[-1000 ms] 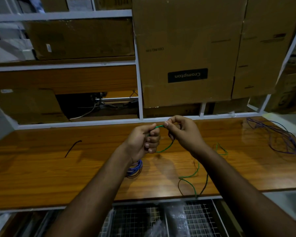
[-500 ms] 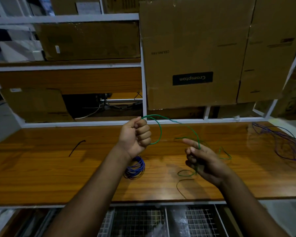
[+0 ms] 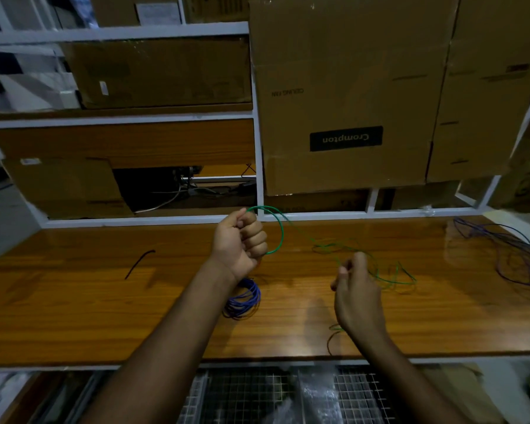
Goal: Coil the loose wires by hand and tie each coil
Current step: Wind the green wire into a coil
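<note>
My left hand is raised above the wooden table in a fist and grips a loop of thin green wire. The wire runs on to the right and down to my right hand, whose fingertips pinch it. Beyond that hand the green wire lies in loose tangles on the table, with a dark wire end near the front edge. A tied coil of blue wire lies on the table under my left wrist. A loose heap of purple wire sprawls at the far right.
A short black wire piece lies on the table's left side. Behind the table stands a white metal rack filled with cardboard boxes. Below the front edge is a wire-mesh basket holding plastic bags.
The hands, together a second ago, have moved apart. A green loop has formed in my left fist. My right hand, open half a second ago, now pinches the wire farther along.
</note>
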A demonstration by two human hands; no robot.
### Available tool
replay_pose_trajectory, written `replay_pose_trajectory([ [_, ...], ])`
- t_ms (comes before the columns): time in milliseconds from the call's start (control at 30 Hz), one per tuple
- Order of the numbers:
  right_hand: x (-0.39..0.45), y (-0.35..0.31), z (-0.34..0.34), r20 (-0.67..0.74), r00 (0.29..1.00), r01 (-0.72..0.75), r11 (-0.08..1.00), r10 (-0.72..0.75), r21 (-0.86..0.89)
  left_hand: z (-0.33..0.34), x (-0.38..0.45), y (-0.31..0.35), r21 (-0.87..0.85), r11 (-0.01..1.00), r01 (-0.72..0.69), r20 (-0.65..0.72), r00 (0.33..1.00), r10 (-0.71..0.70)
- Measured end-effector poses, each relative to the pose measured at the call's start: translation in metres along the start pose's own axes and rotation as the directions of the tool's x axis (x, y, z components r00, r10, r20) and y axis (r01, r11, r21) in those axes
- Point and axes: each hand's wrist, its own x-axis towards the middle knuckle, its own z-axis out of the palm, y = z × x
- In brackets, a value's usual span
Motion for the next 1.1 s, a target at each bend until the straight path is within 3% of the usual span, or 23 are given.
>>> replay_pose_trajectory([
  [100,-0.004,-0.008,-0.006,0.140,0.983,0.158,0.934,-0.118,-0.320,0.001,-0.002,0.002,0.024,1.000,-0.008,-0.002,1.000,0.008],
  [200,-0.012,-0.036,-0.013,0.346,0.909,0.391,0.760,-0.231,-0.519,0.004,-0.002,-0.003,0.066,0.998,-0.020,-0.007,1.000,0.021],
  [300,-0.013,-0.061,-0.019,0.365,0.812,0.583,0.586,-0.456,-0.563,0.004,-0.001,-0.008,0.081,0.997,-0.011,0.017,1.000,0.009],
  [367,-0.008,-0.071,-0.021,0.345,0.738,0.666,0.542,-0.580,-0.513,0.005,-0.001,-0.011,0.097,0.995,0.000,0.028,1.000,-0.003],
  [533,0.017,-0.084,-0.027,0.245,0.671,0.718,0.531,-0.700,-0.449,0.009,-0.004,-0.015,0.125,0.992,0.025,0.045,0.999,-0.030],
  [667,0.043,-0.087,-0.027,0.247,0.609,0.774,0.497,-0.754,-0.392,0.015,-0.004,-0.021,0.184,0.983,0.027,0.054,0.998,-0.037],
  [1000,0.073,-0.085,-0.022,0.363,0.552,0.813,0.387,-0.751,-0.435,0.022,-0.004,-0.024,0.426,0.904,-0.038,0.058,0.998,0.015],
  [1100,0.073,-0.088,-0.022,0.393,0.578,0.802,0.410,-0.715,-0.434,0.021,-0.005,-0.023,0.476,0.878,-0.053,0.039,0.998,0.039],
])
